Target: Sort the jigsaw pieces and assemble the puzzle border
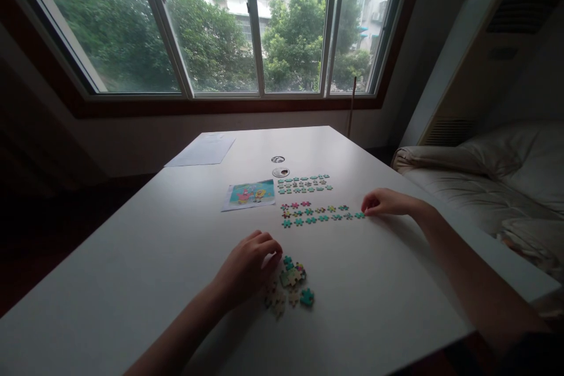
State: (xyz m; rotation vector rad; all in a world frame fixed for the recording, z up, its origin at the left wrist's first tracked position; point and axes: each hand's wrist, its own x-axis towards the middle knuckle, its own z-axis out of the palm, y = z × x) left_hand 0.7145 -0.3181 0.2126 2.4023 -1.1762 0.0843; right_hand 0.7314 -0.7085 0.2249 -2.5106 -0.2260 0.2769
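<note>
My left hand (251,261) is curled, its fingertips pinched together at the left edge of a loose pile of jigsaw puzzle pieces (291,277). Whatever is between those fingertips, if anything, is too small to make out. Farther right, my right hand (390,202) rests low over the table with its fingers closed on a teal puzzle piece (359,215) at the right end of the nearest row. Several rows of puzzle pieces (311,220) lie spaced apart, mostly teal, some pink and yellow. A second group of rows (304,184) sits behind them.
Left of the rows lies a picture sheet (251,195) with colourful cartoon figures. Two round discs (281,172) are set behind it on the white table (145,247). Papers (202,150) lie at the far left corner. A pale sofa (467,170) stands on the right.
</note>
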